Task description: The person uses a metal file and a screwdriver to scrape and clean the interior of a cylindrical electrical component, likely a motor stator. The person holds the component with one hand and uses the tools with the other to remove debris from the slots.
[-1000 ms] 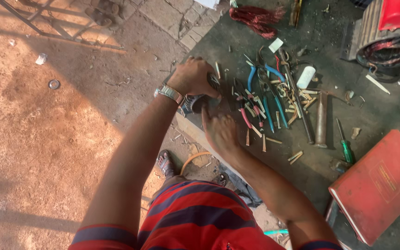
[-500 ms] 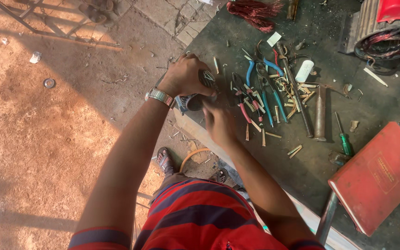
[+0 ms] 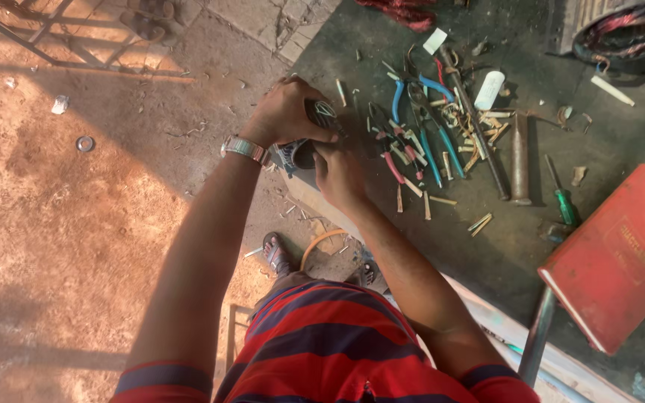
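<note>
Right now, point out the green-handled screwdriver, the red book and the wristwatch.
green-handled screwdriver (image 3: 566,208): head view, on its green handle.
red book (image 3: 621,257): head view, middle of its cover.
wristwatch (image 3: 245,148): head view, on its metal band.

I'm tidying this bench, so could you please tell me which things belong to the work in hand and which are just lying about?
In hand:
- left hand gripping the small metal part at the bench edge
- right hand touching that part

Lying about:
- blue-handled pliers
- green screwdriver
- red book
- white tube
</note>
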